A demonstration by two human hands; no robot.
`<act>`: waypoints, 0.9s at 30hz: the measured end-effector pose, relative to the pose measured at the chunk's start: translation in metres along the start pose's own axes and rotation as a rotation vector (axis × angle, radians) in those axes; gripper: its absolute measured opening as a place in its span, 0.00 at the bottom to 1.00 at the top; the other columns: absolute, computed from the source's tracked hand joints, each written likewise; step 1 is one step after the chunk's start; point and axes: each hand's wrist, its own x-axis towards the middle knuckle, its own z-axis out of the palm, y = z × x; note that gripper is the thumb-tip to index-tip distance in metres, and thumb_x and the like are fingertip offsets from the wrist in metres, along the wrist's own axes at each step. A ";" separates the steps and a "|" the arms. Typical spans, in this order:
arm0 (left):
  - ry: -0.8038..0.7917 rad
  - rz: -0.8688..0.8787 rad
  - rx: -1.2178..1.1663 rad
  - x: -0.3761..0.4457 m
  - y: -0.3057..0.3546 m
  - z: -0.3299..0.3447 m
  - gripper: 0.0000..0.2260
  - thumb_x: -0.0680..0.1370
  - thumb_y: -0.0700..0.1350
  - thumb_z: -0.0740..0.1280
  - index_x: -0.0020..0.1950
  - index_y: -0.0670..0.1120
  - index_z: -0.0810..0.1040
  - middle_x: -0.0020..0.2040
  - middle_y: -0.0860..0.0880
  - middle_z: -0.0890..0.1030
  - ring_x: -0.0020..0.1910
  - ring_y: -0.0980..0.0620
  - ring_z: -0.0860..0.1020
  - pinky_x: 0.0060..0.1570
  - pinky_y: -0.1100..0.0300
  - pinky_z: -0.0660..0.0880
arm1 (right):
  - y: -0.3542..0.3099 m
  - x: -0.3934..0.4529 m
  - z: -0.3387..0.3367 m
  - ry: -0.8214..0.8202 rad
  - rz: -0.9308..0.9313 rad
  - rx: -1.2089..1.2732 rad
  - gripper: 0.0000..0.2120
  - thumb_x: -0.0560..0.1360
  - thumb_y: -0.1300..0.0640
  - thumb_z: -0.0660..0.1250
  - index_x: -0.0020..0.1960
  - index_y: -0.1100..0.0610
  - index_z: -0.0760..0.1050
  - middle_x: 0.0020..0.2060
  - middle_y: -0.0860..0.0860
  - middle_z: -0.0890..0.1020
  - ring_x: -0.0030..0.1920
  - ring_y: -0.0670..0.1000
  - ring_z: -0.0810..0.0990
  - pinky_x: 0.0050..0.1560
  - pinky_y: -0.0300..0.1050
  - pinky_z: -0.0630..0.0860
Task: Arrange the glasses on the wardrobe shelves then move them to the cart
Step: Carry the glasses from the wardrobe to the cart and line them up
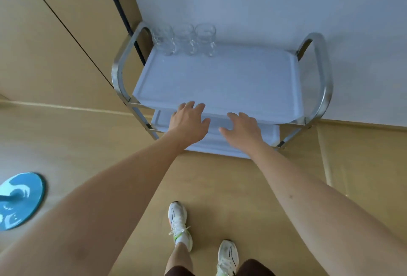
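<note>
A steel-framed cart (323,73) with white shelves stands against the white wall. Three clear glasses with handles stand in a row at the far left of its top shelf (220,77): the left glass (164,39), the middle glass (184,38) and the right glass (205,37). My left hand (189,121) hovers at the shelf's near edge with fingers spread and holds nothing. My right hand (242,129) is beside it, also spread and empty, over the near edge and the lower shelf (271,137).
The tan wardrobe (66,44) rises at the left, close to the cart's left handle (123,62). A round blue base (21,201) lies on the floor at the far left. My two feet in white sneakers (179,223) stand on the tan floor below the cart.
</note>
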 end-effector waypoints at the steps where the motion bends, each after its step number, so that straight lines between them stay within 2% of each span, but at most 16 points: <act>1: 0.015 0.024 0.010 0.000 0.013 -0.013 0.23 0.83 0.55 0.60 0.77 0.48 0.67 0.71 0.46 0.71 0.72 0.44 0.65 0.66 0.47 0.68 | 0.002 -0.006 -0.015 0.030 0.001 0.010 0.31 0.81 0.40 0.60 0.80 0.50 0.60 0.76 0.54 0.65 0.75 0.62 0.61 0.70 0.58 0.66; 6: 0.095 0.137 0.073 0.005 0.073 -0.074 0.25 0.83 0.57 0.61 0.78 0.49 0.66 0.76 0.45 0.67 0.75 0.43 0.63 0.70 0.46 0.64 | 0.012 -0.033 -0.090 0.200 0.000 -0.002 0.31 0.81 0.40 0.60 0.80 0.49 0.59 0.77 0.55 0.64 0.75 0.62 0.61 0.70 0.59 0.64; 11: 0.165 0.305 0.110 0.032 0.138 -0.128 0.26 0.82 0.58 0.61 0.78 0.50 0.65 0.78 0.44 0.65 0.77 0.43 0.61 0.71 0.46 0.64 | 0.033 -0.052 -0.160 0.335 0.077 -0.042 0.31 0.81 0.39 0.58 0.81 0.48 0.57 0.79 0.55 0.61 0.76 0.62 0.60 0.72 0.58 0.64; 15: 0.211 0.491 0.109 0.057 0.196 -0.161 0.25 0.82 0.57 0.62 0.77 0.50 0.67 0.77 0.44 0.66 0.76 0.43 0.62 0.70 0.46 0.64 | 0.050 -0.065 -0.214 0.469 0.187 -0.053 0.31 0.81 0.40 0.59 0.80 0.48 0.58 0.77 0.55 0.63 0.74 0.62 0.62 0.70 0.58 0.65; 20: 0.237 0.752 0.123 0.076 0.267 -0.190 0.25 0.81 0.57 0.62 0.76 0.49 0.67 0.75 0.44 0.68 0.74 0.42 0.64 0.69 0.46 0.65 | 0.068 -0.090 -0.267 0.619 0.347 -0.069 0.31 0.81 0.40 0.60 0.81 0.48 0.58 0.79 0.55 0.60 0.77 0.61 0.58 0.72 0.58 0.62; 27: 0.227 1.112 0.098 0.061 0.366 -0.194 0.25 0.82 0.57 0.62 0.77 0.48 0.67 0.75 0.43 0.68 0.74 0.42 0.65 0.68 0.45 0.66 | 0.102 -0.164 -0.298 0.832 0.623 -0.076 0.32 0.81 0.39 0.62 0.80 0.48 0.59 0.80 0.56 0.60 0.78 0.62 0.58 0.75 0.59 0.61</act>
